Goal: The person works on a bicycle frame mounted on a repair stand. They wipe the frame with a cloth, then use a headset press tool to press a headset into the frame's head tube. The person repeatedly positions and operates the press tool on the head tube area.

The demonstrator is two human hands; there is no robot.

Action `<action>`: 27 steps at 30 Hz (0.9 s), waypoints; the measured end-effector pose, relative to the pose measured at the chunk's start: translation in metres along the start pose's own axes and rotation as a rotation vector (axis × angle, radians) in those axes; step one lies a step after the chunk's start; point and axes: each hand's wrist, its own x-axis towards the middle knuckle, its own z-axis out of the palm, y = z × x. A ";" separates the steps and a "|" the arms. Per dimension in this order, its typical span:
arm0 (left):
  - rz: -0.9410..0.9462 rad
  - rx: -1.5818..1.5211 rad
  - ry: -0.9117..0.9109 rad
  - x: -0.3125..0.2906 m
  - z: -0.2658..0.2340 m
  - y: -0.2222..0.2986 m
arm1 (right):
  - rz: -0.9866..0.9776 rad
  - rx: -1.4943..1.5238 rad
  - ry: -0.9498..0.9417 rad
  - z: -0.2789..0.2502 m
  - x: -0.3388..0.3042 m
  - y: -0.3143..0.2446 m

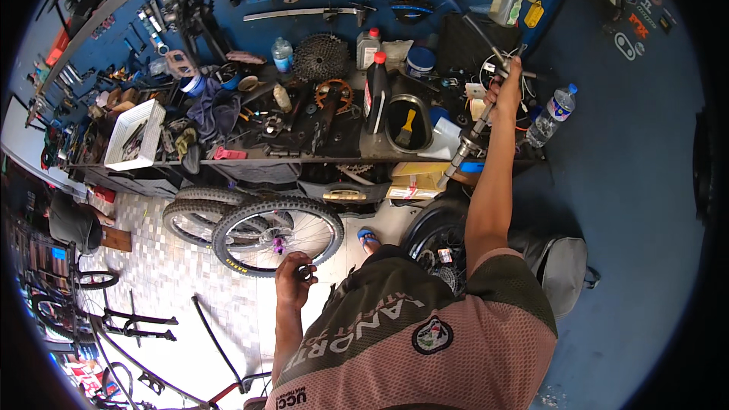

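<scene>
Near the right end of the workbench, my right hand [504, 96] is wrapped round a long metal shaft tool [469, 144]. Its upper end has a cross handle, and a thicker collar sits lower on the shaft. The tool slants over the bench's front edge, lower end to the left. Down by my left side, my left hand [291, 282] is curled round a small dark round part [307, 272]; its exact kind is too small to make out. That hand is in front of a bicycle wheel [279, 237] with a purple hub, apart from the bench.
On the bench [304, 158] stand a black bottle with a red cap [377, 95], a metal container [424, 137] holding a yellow brush [408, 127], a cassette [320, 58], a water bottle [552, 117] and a white basket [135, 135]. A grey bag [563, 277] rests at the right wall.
</scene>
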 end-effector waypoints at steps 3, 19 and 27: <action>-0.039 0.033 -0.009 -0.022 -0.023 -0.014 | -0.031 0.068 -0.067 -0.001 -0.078 0.007; 0.035 -0.665 -0.090 -0.112 -0.089 -0.043 | 0.513 0.561 -1.548 0.085 -0.521 0.195; 0.727 -0.915 0.230 -0.203 -0.201 0.010 | 1.003 0.634 -2.093 0.124 -0.663 0.213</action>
